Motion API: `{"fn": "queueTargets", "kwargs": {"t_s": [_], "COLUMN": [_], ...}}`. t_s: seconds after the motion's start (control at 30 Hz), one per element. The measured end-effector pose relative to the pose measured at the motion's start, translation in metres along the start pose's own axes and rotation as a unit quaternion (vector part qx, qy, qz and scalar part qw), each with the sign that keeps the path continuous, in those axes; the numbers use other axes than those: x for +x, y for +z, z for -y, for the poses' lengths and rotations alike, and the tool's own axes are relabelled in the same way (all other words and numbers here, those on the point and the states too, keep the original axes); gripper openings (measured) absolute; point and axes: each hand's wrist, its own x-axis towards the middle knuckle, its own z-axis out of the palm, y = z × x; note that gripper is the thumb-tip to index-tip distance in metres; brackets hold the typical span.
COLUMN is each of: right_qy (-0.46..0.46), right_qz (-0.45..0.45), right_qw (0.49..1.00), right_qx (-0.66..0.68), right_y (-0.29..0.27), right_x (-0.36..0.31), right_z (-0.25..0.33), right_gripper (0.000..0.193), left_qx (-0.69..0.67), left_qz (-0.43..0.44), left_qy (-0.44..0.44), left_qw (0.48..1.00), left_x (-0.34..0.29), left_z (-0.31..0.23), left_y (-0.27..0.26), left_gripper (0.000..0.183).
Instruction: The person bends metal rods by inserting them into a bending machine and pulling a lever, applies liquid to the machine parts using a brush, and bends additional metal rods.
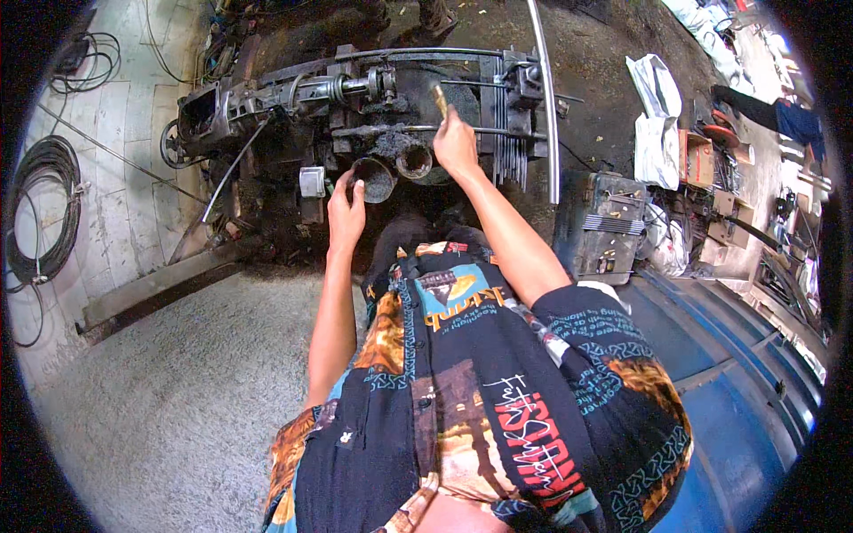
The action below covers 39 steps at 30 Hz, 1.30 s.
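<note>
In the head view, two bare hands are seen at work over a dark, greasy machine [388,82] with long metal rods. A tan stick [440,98] is held in the right hand [456,144], with the fingers curled around it and its top end poking up past the fist. The far end of the stick is hidden by the hand, so it cannot be told what kind of tool it is. The left hand [346,211] is set against the left side of a round cup [370,166], with the thumb by the rim. Whether the wall is pinched or only touched cannot be told. Grey stuff can be seen in the cup. The step looks like careful work with loose grey bits, so the cup should be kept steady and its mouth turned up, so that nothing is spilled. The stick should be moved slowly, in small strokes, and should not be knocked on the rods. As for place, the cup is found just right of the left grip, and below and left of the right one, well apart from it. Between the cup and the right hand, a second round opening [427,165] is seen, with a grey heap [397,142] just above it.
</note>
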Motion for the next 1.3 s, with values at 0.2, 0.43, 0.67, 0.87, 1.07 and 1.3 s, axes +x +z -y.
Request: {"fn": "queueTargets", "kwargs": {"t_s": [0.2, 0.43, 0.67, 0.87, 1.07, 1.3], "right_qy": [0.021, 0.015, 0.101, 0.379, 0.451, 0.404], "right_qz": [0.106, 0.196, 0.311, 0.342, 0.308, 0.124], "right_qw": [0.989, 0.981, 0.945, 0.797, 0.763, 0.904], "right_qx": [-0.098, 0.01, 0.021, 0.323, 0.345, 0.066], "right_y": [-0.008, 0.018, 0.124, 0.162, 0.167, 0.179], "right_x": [0.014, -0.061, -0.074, -0.08, -0.089, -0.092], "right_z": [-0.001, -0.009, -0.045, -0.074, -0.092, -0.105], "right_gripper": [0.035, 0.031, 0.032, 0.013, 0.015, 0.053], "left_qx": [-0.009, 0.005, 0.068, 0.052, 0.068, 0.062], "left_qz": [0.013, -0.046, -0.017, -0.022, -0.037, -0.028], "left_qy": [-0.036, 0.014, -0.021, -0.063, -0.11, -0.11], "left_qw": [0.999, 0.999, 0.997, 0.996, 0.991, 0.992], "left_x": [-0.004, 0.0, -0.006, -0.03, -0.048, -0.038], "left_z": [0.007, 0.017, 0.051, 0.062, 0.071, 0.08], "left_y": [0.004, 0.006, 0.009, 0.001, -0.012, -0.028], "left_gripper": [0.04, 0.039, 0.05, 0.052, 0.053, 0.055]}}
